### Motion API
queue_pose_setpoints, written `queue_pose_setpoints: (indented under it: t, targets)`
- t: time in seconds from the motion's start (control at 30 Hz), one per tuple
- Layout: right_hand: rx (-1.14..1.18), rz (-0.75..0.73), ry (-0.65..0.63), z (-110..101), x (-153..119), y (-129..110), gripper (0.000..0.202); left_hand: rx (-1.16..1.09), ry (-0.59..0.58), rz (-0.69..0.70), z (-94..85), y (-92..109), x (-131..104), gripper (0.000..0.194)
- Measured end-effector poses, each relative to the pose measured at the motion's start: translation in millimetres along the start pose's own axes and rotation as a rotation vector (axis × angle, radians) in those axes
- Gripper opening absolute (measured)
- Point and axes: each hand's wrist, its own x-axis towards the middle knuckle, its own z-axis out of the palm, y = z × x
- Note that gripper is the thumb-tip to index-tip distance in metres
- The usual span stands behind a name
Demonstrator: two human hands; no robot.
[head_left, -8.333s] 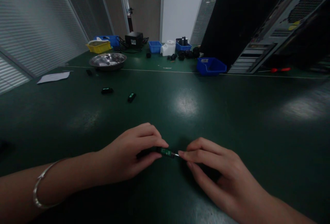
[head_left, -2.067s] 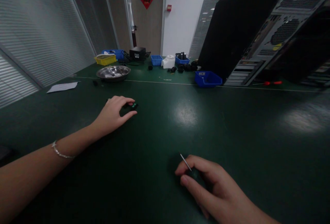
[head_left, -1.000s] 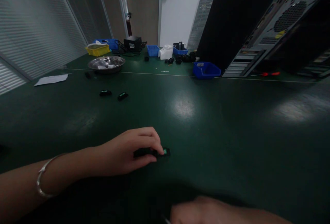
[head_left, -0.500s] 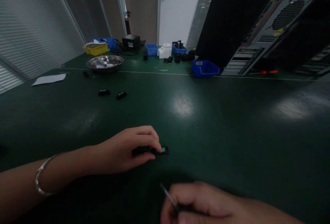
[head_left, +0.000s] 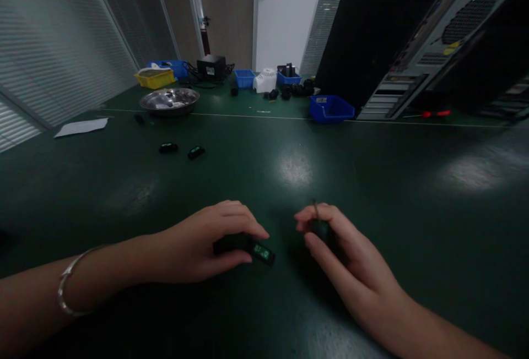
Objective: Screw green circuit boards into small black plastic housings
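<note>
My left hand rests low over the table, thumb and fingers closed around a small black device. The device is oblong, and green markings show on its exposed end; its other end is hidden by my fingers. To the right, my right hand is curled around a dark-handled tool with a thin metal shaft pointing up past the index finger. It looks like a screwdriver, though most of it is hidden in the palm. A gap separates the two hands.
Two similar black devices lie further back on the green table. Behind them stand a metal bowl holding small parts, a paper sheet, a blue bin and, at the right, a computer case.
My right hand has come up and forward from the bottom edge, the tool still in it, to beside the left hand. The device's exposed end has turned and tilted, showing more of its green-marked face.
</note>
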Motion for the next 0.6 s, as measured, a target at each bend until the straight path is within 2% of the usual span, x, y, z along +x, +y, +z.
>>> queue_pose_setpoints:
  t: [0.1,0.17,0.37,0.6]
  targets:
    - [-0.131,-0.092,-0.107,-0.8,0.8,0.4,0.042,0.064,0.016,0.014,0.0,-2.2,0.1,0.03]
    - [-0.159,-0.111,-0.148,-0.8,2.1,0.4,0.048,0.103,0.041,0.015,0.1,-3.8,0.5,0.026]
    - [-0.197,-0.121,-0.217,-2.5,6.3,-0.3,0.038,0.159,0.124,-0.061,-0.6,-5.6,1.7,0.022]
    - [-0.272,-0.128,-0.227,-2.5,5.4,-4.1,0.038,0.196,0.112,-0.067,-0.3,-5.5,-0.4,0.028]
